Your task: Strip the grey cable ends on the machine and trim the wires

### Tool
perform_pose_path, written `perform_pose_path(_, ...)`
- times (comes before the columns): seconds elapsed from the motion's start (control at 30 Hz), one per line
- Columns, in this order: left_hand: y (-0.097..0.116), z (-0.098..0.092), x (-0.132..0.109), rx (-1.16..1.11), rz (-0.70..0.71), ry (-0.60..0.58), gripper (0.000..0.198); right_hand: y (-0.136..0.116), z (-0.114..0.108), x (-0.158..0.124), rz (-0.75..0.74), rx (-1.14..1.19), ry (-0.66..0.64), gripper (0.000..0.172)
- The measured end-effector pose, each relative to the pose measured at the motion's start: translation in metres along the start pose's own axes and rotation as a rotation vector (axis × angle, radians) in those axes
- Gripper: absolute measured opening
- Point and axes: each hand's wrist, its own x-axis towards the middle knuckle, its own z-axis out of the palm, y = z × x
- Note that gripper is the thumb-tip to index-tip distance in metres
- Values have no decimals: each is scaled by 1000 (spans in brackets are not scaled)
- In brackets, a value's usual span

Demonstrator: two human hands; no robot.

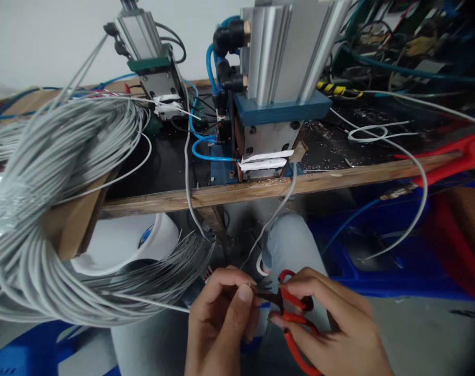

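My left hand (225, 324) is closed in a pinch, thumb against fingers, on the tip of a grey cable (159, 303). This cable runs in from the bundle on the left, and its middle part is hidden behind my fingers. In my right hand (335, 324) I hold a pair of scissors (276, 299) with red handles, fingers in and around the loops. The dark blades point left and reach the cable tip at my left thumb. Whether the blades touch the wire cannot be made out. Both hands are above my lap.
A big coil of grey cables (72, 151) hangs over the bench's left side, above a white bucket (104, 250). Two presses with metal cylinders (280, 57) stand on the bench with a wooden edge (162, 201). At right are a red tool (468, 154) and blue plastic (347, 271).
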Motion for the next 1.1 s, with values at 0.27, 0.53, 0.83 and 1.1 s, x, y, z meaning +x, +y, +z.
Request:
perform_pose_path(0.27,-1,-2,0,35,-8,12,30,0,1,-2,-31,-48,16,13)
perform_pose_path(0.53,-3,-7,2,62,3,20,32,5,-4,-1,-112,-158,26,15)
perform_pose_path(0.83,-3,-4,0,52,-58,-3,41,16,-8,4,-233,-193,49,18)
perform_pose_path(1.1,-1,-4,-3,116,-39,25,42,19,-10,7,-225,-146,-18,11)
